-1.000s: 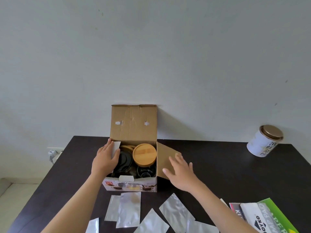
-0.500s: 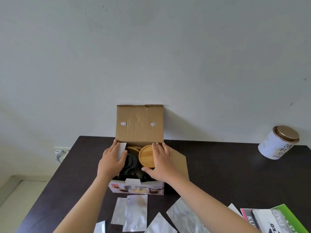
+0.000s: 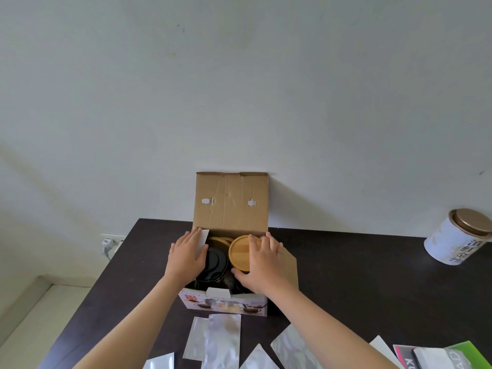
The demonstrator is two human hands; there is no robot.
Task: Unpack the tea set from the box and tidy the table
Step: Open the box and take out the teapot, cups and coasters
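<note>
Both forearms extended forward, left hand (image 3: pixel 186 255) flat with straight fingers, right hand (image 3: pixel 262 265) curled, thumb underneath.

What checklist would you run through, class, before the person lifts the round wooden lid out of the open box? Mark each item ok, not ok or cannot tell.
1. Box flap up, out of the way: ok.
2. Right hand grips the wooden lid, thumb at its near edge: ok.
3. Left hand steadies the box's left side: ok.
4. Lid loose from what lies beneath: cannot tell.
5. Bare table to the right for setting down: ok.
</note>
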